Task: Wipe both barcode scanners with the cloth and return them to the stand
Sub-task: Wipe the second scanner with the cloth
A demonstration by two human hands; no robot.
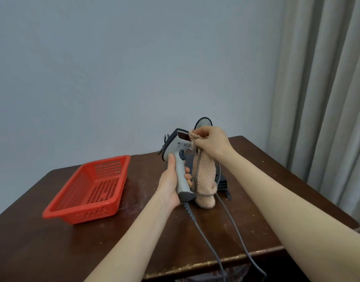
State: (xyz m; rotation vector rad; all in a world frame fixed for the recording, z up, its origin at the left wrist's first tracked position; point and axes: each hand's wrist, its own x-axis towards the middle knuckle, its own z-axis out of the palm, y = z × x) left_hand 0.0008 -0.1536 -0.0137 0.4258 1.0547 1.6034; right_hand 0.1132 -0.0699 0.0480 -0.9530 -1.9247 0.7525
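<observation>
Our left grip (173, 180) is wrapped round the handle of a grey barcode scanner (180, 143), fingers curled to the front and thumb along the back, holding it upright above the surface (256, 180). Our right grip (212, 142) pinches the top of the peach cloth (205, 176) and presses it against the scanner's front window. The rest of the cloth hangs down beside the handle.

Just behind the right grip we see the rounded, dark-rimmed head of the second scanner (203, 122), mostly hidden. The dark stand (222, 184) shows behind the cloth. A cable (207, 237) leaves the butt of the held scanner and runs over the near edge, with a second cable (236, 231) beside it. A red basket (89, 188) sits well apart to the left.
</observation>
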